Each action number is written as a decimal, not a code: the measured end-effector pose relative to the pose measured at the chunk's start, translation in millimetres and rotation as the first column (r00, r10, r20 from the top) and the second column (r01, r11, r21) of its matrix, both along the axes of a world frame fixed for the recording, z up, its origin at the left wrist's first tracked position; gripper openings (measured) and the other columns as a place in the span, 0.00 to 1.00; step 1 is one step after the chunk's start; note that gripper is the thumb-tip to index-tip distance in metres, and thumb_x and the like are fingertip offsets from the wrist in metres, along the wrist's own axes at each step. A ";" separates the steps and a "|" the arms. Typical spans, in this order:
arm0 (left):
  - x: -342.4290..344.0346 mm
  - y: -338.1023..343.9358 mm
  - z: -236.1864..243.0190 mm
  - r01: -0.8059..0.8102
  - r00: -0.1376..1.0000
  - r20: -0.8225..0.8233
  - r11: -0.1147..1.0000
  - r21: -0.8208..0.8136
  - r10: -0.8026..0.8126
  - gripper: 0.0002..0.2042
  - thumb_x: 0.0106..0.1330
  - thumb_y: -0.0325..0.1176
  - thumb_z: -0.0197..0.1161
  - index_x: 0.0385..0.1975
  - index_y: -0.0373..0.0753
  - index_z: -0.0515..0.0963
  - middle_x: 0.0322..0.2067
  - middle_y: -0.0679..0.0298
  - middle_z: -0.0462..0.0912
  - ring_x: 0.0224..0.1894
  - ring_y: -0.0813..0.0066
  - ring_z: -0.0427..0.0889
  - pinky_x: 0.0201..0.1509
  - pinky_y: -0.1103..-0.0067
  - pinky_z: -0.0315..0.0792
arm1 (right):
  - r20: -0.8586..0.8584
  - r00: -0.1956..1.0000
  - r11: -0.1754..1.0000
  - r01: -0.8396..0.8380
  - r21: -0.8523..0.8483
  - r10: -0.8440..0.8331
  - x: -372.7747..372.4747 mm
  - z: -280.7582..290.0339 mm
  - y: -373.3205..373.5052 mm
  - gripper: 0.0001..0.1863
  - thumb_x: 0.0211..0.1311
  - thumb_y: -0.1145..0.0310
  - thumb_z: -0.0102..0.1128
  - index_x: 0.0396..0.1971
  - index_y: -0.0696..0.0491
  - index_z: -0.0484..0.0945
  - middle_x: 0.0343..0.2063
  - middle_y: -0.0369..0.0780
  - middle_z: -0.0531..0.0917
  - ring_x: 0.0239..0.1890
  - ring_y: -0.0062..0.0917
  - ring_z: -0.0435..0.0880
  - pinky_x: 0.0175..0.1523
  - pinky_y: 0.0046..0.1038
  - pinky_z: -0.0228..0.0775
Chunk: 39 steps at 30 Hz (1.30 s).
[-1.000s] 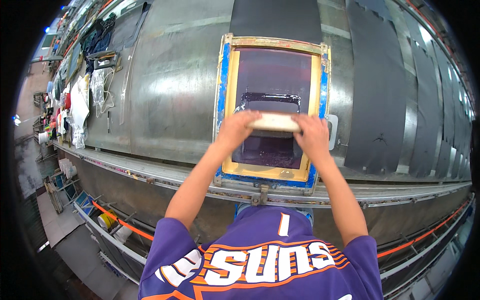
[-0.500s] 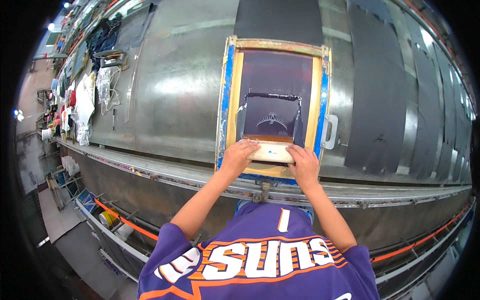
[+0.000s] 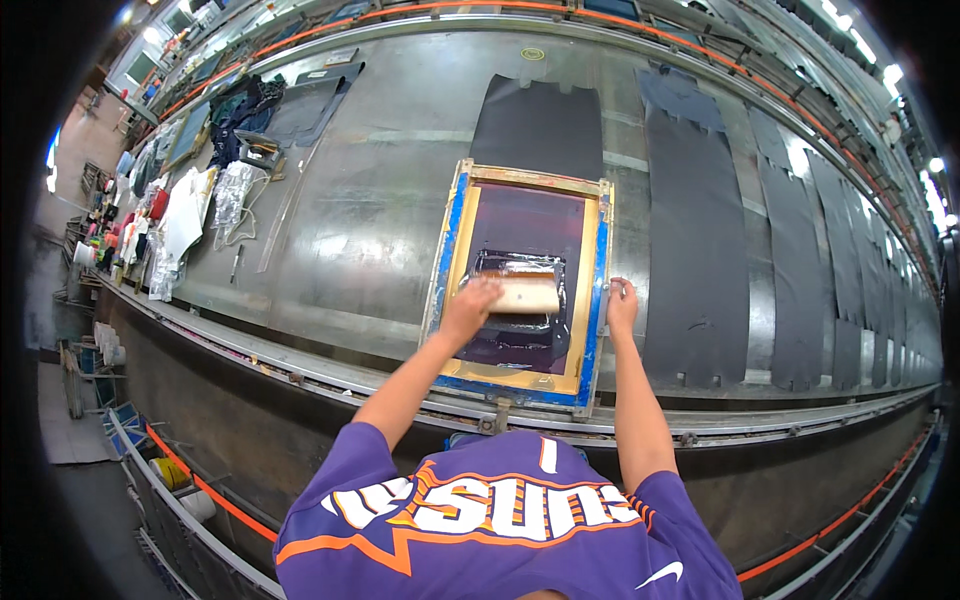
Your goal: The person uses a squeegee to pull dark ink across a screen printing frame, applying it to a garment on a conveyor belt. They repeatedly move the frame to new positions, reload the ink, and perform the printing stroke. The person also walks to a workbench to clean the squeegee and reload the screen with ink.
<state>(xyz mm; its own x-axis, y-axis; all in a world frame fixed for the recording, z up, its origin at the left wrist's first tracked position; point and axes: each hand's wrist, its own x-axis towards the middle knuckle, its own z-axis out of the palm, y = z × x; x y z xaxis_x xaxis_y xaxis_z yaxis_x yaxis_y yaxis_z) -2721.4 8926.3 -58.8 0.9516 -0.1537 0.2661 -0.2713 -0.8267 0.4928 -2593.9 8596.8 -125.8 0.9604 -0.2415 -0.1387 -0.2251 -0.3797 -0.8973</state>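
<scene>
A printing screen (image 3: 450,245) with a wooden, blue-taped frame lies on the long metal table, overlapping the near part of a dark cloth panel (image 3: 540,125). Dark wet ink (image 3: 510,345) covers part of the mesh. My left hand (image 3: 474,306), slightly blurred, grips the left end of a pale wooden squeegee (image 3: 530,296) lying across the inked middle. At the frame's right side, my right hand (image 3: 622,304) is closed around the small handle there, most of which its fingers hide.
More dark panels (image 3: 695,250) lie in a row to the right. On the left are a clear plastic bag (image 3: 236,195), white cloth (image 3: 187,225), an iron-like tool (image 3: 260,152) and a pen (image 3: 236,264). A metal rail (image 3: 330,387) runs along the near table edge.
My right hand has left the squeegee and taken the frame's handle. With my left hand still on it, the squeegee has moved away from me to mid-screen. The view has shifted.
</scene>
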 end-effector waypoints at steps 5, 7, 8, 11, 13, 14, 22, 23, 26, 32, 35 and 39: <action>-113.4 -23.9 -6.5 -0.010 1.000 0.023 1.000 -0.027 0.010 0.26 0.54 0.16 0.60 0.55 0.42 0.80 0.60 0.62 0.80 0.67 0.56 0.73 0.74 0.61 0.64 | 0.125 0.992 0.998 0.030 -0.049 -0.023 -6.9 11.6 7.9 0.11 0.69 0.62 0.59 0.43 0.50 0.84 0.26 0.44 0.83 0.28 0.33 0.79 0.38 0.36 0.70; -129.5 -31.6 18.2 -0.058 0.998 -0.002 0.993 -0.107 0.059 0.24 0.54 0.18 0.63 0.54 0.41 0.81 0.59 0.61 0.80 0.66 0.55 0.73 0.73 0.62 0.65 | 0.147 0.989 0.997 0.020 -0.078 -0.008 -10.0 28.0 9.2 0.11 0.69 0.62 0.58 0.43 0.50 0.84 0.26 0.45 0.83 0.28 0.34 0.79 0.38 0.36 0.70; -134.6 -35.1 29.6 -0.081 0.997 -0.013 0.986 -0.146 0.080 0.23 0.54 0.19 0.64 0.53 0.41 0.81 0.59 0.60 0.80 0.66 0.54 0.73 0.72 0.62 0.66 | 0.225 0.974 0.996 0.028 -0.085 -0.008 -11.5 26.4 5.8 0.11 0.70 0.61 0.58 0.44 0.51 0.83 0.24 0.44 0.82 0.26 0.31 0.78 0.36 0.36 0.69; -131.5 -25.3 49.1 -0.237 0.966 0.031 0.924 -0.301 0.257 0.20 0.56 0.22 0.68 0.51 0.39 0.81 0.59 0.58 0.80 0.66 0.53 0.73 0.69 0.62 0.68 | 0.358 0.934 1.000 0.019 -0.001 -0.017 -19.8 42.0 6.0 0.12 0.71 0.62 0.57 0.44 0.53 0.82 0.21 0.40 0.79 0.23 0.25 0.75 0.32 0.33 0.67; -119.7 -12.3 51.3 -0.421 0.885 0.048 0.840 -0.344 0.463 0.17 0.63 0.35 0.70 0.49 0.34 0.81 0.59 0.52 0.79 0.65 0.50 0.74 0.64 0.64 0.70 | 0.322 0.947 1.000 0.003 0.026 -0.012 -22.7 53.7 2.3 0.12 0.71 0.62 0.57 0.43 0.54 0.82 0.20 0.37 0.77 0.23 0.21 0.73 0.31 0.31 0.66; -116.7 4.4 33.6 -0.489 0.839 0.073 0.806 -0.334 0.539 0.18 0.65 0.39 0.69 0.48 0.32 0.81 0.59 0.50 0.79 0.65 0.50 0.75 0.63 0.65 0.70 | 0.298 0.955 0.999 -0.007 0.041 -0.005 -27.7 59.0 2.4 0.12 0.72 0.62 0.57 0.43 0.54 0.82 0.20 0.35 0.76 0.22 0.19 0.71 0.30 0.30 0.65; -108.0 42.3 20.4 -0.569 0.781 -0.522 0.046 -0.821 0.342 0.27 0.67 0.54 0.68 0.45 0.29 0.81 0.43 0.59 0.86 0.44 0.76 0.83 0.49 0.78 0.75 | 0.226 0.973 0.908 -0.142 0.394 0.054 -32.5 154.1 10.7 0.11 0.74 0.66 0.56 0.49 0.54 0.80 0.20 0.26 0.69 0.19 0.09 0.63 0.22 0.17 0.52; -109.9 41.9 37.1 -0.546 0.793 -0.508 0.024 -0.837 0.337 0.28 0.66 0.55 0.68 0.45 0.29 0.81 0.40 0.61 0.86 0.42 0.78 0.83 0.48 0.79 0.75 | 0.210 0.976 0.894 -0.150 0.422 0.064 -32.0 175.1 15.5 0.11 0.74 0.67 0.56 0.50 0.53 0.79 0.20 0.26 0.68 0.20 0.08 0.63 0.22 0.17 0.51; -148.7 69.6 81.7 -0.531 0.799 -0.479 0.052 -0.846 0.362 0.31 0.65 0.58 0.68 0.48 0.30 0.81 0.40 0.63 0.86 0.41 0.79 0.83 0.46 0.79 0.76 | 0.171 0.969 0.833 -0.242 0.498 0.179 -45.0 247.8 36.6 0.16 0.73 0.64 0.58 0.55 0.52 0.78 0.21 0.26 0.67 0.19 0.10 0.62 0.23 0.18 0.53; -270.6 156.4 190.9 -0.472 0.824 -0.413 0.068 -0.879 0.389 0.35 0.61 0.62 0.69 0.50 0.30 0.79 0.42 0.63 0.85 0.42 0.80 0.82 0.48 0.79 0.77 | 0.137 0.954 0.720 -0.293 0.628 0.268 -119.9 324.4 120.1 0.22 0.74 0.59 0.56 0.63 0.48 0.74 0.23 0.27 0.67 0.20 0.11 0.59 0.26 0.17 0.51; -334.2 209.0 220.7 -0.345 0.861 -0.260 0.125 -0.930 0.438 0.35 0.63 0.61 0.69 0.52 0.29 0.78 0.42 0.63 0.85 0.45 0.81 0.81 0.51 0.80 0.75 | 0.209 0.937 0.719 -0.349 0.601 0.281 -163.7 333.5 197.5 0.20 0.73 0.59 0.57 0.61 0.48 0.75 0.22 0.28 0.69 0.19 0.11 0.60 0.24 0.18 0.52; -424.7 251.2 276.9 -0.366 0.798 -0.273 0.072 -0.928 0.537 0.35 0.64 0.60 0.68 0.53 0.28 0.77 0.42 0.64 0.84 0.46 0.82 0.79 0.52 0.81 0.72 | 0.219 0.855 0.675 -0.508 0.535 0.470 -187.8 360.1 285.4 0.19 0.72 0.57 0.59 0.58 0.50 0.78 0.21 0.28 0.70 0.18 0.11 0.62 0.22 0.18 0.52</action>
<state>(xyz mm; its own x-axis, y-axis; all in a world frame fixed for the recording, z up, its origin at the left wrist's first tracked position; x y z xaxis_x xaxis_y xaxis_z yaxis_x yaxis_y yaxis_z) -3146.1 9177.5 218.1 0.6882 0.7238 -0.0496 -0.1498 0.2087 0.9664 -2781.7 8882.1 234.4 0.9297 0.3668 -0.0319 -0.0922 0.1479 -0.9847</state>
